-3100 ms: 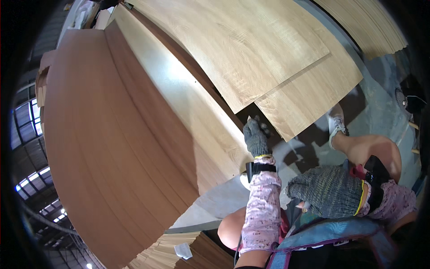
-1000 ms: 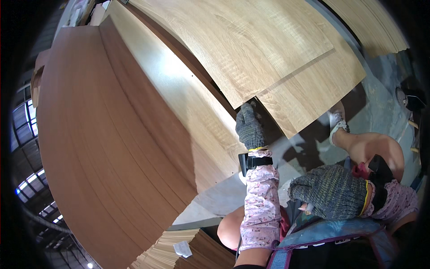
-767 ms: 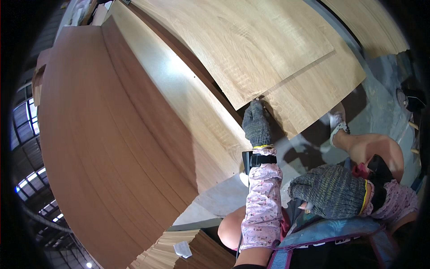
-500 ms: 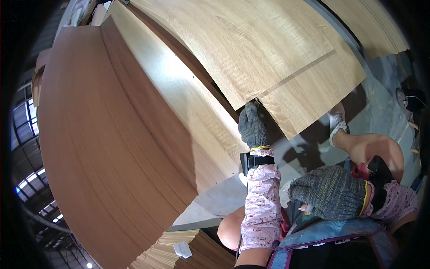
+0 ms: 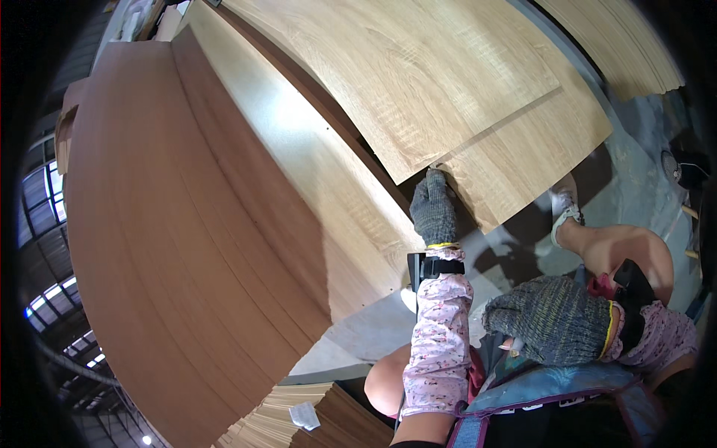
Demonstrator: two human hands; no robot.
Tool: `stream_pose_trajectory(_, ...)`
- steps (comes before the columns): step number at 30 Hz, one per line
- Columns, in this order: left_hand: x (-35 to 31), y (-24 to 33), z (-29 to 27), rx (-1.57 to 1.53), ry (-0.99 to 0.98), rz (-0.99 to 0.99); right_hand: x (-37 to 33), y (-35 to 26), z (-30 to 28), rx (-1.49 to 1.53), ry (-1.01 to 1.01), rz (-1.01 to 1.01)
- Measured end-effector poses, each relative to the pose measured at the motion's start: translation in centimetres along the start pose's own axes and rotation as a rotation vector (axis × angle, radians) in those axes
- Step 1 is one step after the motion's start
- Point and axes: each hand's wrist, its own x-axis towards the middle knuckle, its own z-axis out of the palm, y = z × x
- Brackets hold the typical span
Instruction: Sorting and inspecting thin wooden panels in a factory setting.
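Observation:
My left hand (image 5: 434, 207), in a dark grey knitted glove, reaches forward to where the corner of an upper light wood-grain panel (image 5: 448, 82) overlaps a lower panel (image 5: 534, 153). Its fingers are drawn together at the lower panel's left edge; their tips are partly hidden, and what they pinch cannot be made out. My right hand (image 5: 549, 319), gloved the same way, is curled above my lap. A bare fingertip or thumb tip pokes out under it, and anything inside the fist is hidden.
Left of my left hand lies a long light board (image 5: 299, 142), beside a broad stack of brown boards (image 5: 187, 224). More boards are stacked at the lower left (image 5: 351, 418), with a white scrap (image 5: 305, 415) on them, and at the upper right (image 5: 620, 45). A fan-like round object (image 5: 671, 166) stands at right.
My left hand has shifted slightly right, against the lower panel's edge. My right hand stays curled in the same place. The panels look almost unmoved.

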Motion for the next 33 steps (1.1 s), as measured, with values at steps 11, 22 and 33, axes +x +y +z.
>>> stream_pose_trajectory(11, 0.2, 1.0, 0.1, -0.224, -0.059, -0.105, -1.0, 0.0, 0.9, 0.004, 0.046, 0.001)
stream_pose_trajectory(22, -0.3, -1.9, 0.1, -0.227, -0.11, 0.085, -2.3, 1.8, 2.3, -0.09, 0.179, 0.031)
stream_pose_trajectory(33, -0.4, -0.8, 0.7, -0.033, -0.205, 0.247, -2.2, 2.6, 3.5, -0.23, 0.28, 0.153)
